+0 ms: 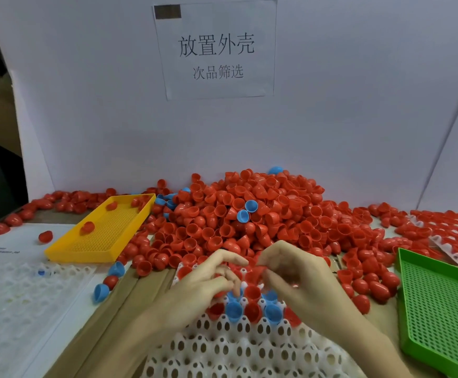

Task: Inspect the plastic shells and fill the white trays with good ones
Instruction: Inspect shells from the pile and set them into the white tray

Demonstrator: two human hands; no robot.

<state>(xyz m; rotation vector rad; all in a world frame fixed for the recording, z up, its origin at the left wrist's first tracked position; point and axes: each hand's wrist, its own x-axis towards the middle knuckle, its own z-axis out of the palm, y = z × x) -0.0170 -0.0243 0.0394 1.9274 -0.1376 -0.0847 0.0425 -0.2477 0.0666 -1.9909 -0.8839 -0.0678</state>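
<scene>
A big heap of red plastic shells (249, 214), with a few blue ones mixed in, covers the middle of the table. In front of me lies a white tray (238, 347) with rows of round holes; its far rows hold red and blue shells (234, 312). My left hand (208, 282) curls round red shells over the tray's far edge. My right hand (296, 271) pinches a red shell (258, 266) between thumb and fingers just above the tray. Motion blurs both hands.
A yellow mesh tray (105, 230) with a few red shells sits at the left. A green mesh tray (440, 309) lies at the right. More white trays: one (18, 296) at the near left, one filled with red shells (451, 236) at the far right. A white wall with a paper sign (217, 47) stands behind.
</scene>
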